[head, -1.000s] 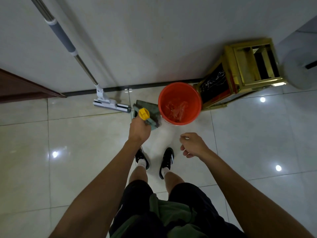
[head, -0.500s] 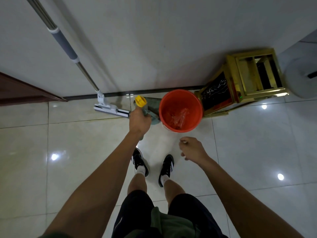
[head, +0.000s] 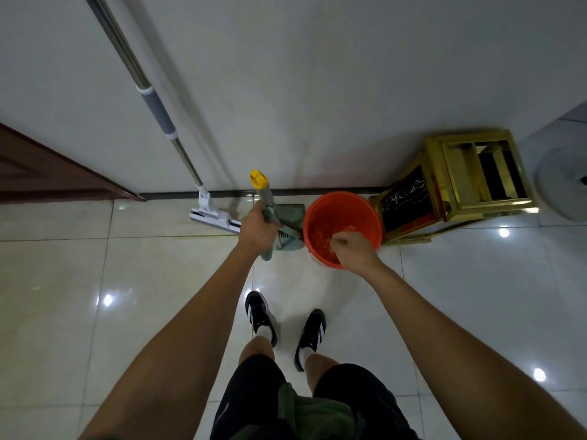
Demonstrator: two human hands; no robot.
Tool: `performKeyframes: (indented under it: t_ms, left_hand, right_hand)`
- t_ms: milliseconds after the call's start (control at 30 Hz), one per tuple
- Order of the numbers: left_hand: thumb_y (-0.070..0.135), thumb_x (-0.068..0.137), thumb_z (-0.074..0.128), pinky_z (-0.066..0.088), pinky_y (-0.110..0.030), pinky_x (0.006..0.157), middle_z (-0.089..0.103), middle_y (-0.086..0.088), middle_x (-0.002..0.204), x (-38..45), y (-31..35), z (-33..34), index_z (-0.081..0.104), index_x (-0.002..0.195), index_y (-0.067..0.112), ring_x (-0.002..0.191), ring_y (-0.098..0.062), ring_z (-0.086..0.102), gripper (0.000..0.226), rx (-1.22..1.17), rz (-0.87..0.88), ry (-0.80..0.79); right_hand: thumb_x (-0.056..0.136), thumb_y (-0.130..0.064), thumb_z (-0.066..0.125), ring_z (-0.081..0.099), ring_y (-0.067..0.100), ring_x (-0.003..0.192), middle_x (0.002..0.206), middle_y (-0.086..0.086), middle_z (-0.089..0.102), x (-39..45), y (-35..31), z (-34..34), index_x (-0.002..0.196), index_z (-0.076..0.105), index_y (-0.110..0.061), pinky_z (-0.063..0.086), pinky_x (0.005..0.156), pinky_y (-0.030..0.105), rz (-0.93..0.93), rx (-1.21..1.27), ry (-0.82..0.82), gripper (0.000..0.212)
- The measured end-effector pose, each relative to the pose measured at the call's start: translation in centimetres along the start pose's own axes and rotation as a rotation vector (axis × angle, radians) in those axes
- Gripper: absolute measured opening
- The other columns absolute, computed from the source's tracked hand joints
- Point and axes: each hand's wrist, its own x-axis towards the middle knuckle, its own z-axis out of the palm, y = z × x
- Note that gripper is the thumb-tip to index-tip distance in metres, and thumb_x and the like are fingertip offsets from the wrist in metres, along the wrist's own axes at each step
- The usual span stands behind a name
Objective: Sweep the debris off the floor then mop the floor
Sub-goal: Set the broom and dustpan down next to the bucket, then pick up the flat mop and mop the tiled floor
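Observation:
My left hand [head: 255,231] grips a green handle with a yellow cap [head: 259,180], tilted up toward the wall. The handle belongs to a green dustpan [head: 290,217] that sits on the floor by the skirting. To its right, touching it, stands an orange bucket [head: 371,214] with crumpled red plastic [head: 319,239] inside. My right hand [head: 354,250] is over the bucket's near rim with its fingers curled closed above the plastic; a grip on anything is not visible. A flat mop [head: 214,217] leans against the wall at the left, its long grey handle [head: 155,108] rising to the upper left.
A gold-framed stand [head: 460,185] lies tilted against the wall right of the bucket. A brown door [head: 47,173] is at the far left, and a white round object [head: 562,182] at the far right edge. My two feet in black shoes [head: 260,315] stand on glossy tiles.
My right hand has moved forward from above the floor to over the bucket and closed. My left hand has tipped the yellow-capped handle up toward the wall.

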Motion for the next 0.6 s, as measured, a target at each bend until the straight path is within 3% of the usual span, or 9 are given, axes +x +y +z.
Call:
performKeyframes:
  t_ms: [133,200,300,367,467,500,600]
  left_hand:
    - [0.024,0.087,0.063,0.053,-0.041,0.096,0.066,-0.009,0.119,0.3,-0.9,-1.2,0.055,0.135,0.021,0.11,-0.029,0.063,0.049,-0.064,-0.001,-0.079]
    - [0.029,0.078,0.066,0.052,-0.046,0.102,0.064,-0.01,0.127,0.9,-2.1,-1.8,0.055,0.137,0.022,0.116,-0.03,0.061,0.06,-0.132,0.003,-0.116]
    - [0.007,0.092,0.066,0.052,-0.038,0.098,0.065,-0.006,0.119,0.6,-1.9,-4.2,0.056,0.135,0.017,0.107,-0.023,0.062,0.045,-0.147,0.022,-0.144]
    - [-0.003,0.097,0.057,0.05,-0.03,0.084,0.063,-0.005,0.105,1.2,-2.4,-6.4,0.057,0.133,0.007,0.096,-0.023,0.061,0.037,-0.223,0.023,-0.128]
    - [0.008,0.099,0.06,0.052,-0.033,0.097,0.068,-0.008,0.115,3.7,-3.7,-10.6,0.063,0.131,0.009,0.108,-0.025,0.066,0.033,-0.192,0.042,0.014]
    - [0.01,0.098,0.061,0.052,-0.034,0.099,0.07,-0.008,0.117,4.8,-4.0,-12.2,0.063,0.131,0.009,0.108,-0.025,0.067,0.033,-0.221,0.037,0.058]
    - [0.013,0.098,0.06,0.051,-0.018,0.087,0.068,-0.005,0.119,7.8,-4.1,-17.9,0.062,0.134,0.014,0.106,-0.02,0.067,0.036,-0.304,0.006,0.18]
  right_hand:
    - [0.099,-0.025,0.049,0.061,0.021,0.112,0.117,-0.003,0.065,0.8,-2.7,-2.1,0.126,0.066,-0.017,0.048,0.101,0.04,-0.029,0.045,0.057,0.032]
    - [0.095,-0.029,0.051,0.063,0.024,0.114,0.122,0.0,0.067,1.8,-4.1,-2.7,0.125,0.066,-0.021,0.051,0.1,0.048,-0.064,0.088,0.079,0.034]
    - [0.095,-0.027,0.053,0.062,0.025,0.115,0.131,0.004,0.061,3.6,-8.0,-3.4,0.136,0.057,-0.02,0.05,0.102,0.049,-0.129,0.165,0.094,0.042]
    - [0.097,-0.019,0.053,0.066,0.024,0.102,0.122,0.005,0.061,4.2,-12.4,-3.8,0.14,0.052,-0.018,0.055,0.092,0.044,-0.159,0.274,0.09,0.043]
    - [0.095,-0.01,0.056,0.068,0.021,0.081,0.106,0.006,0.065,5.5,-19.8,-4.2,0.133,0.058,-0.011,0.052,0.067,0.035,-0.213,0.392,0.136,0.038]
    - [0.095,-0.009,0.056,0.067,0.021,0.081,0.107,0.008,0.065,5.9,-22.2,-4.3,0.132,0.059,-0.011,0.05,0.063,0.032,-0.238,0.405,0.154,0.036]
    - [0.095,-0.012,0.058,0.068,0.021,0.087,0.11,0.008,0.067,6.9,-29.4,-4.2,0.13,0.06,-0.011,0.052,0.064,0.03,-0.322,0.415,0.177,0.035]
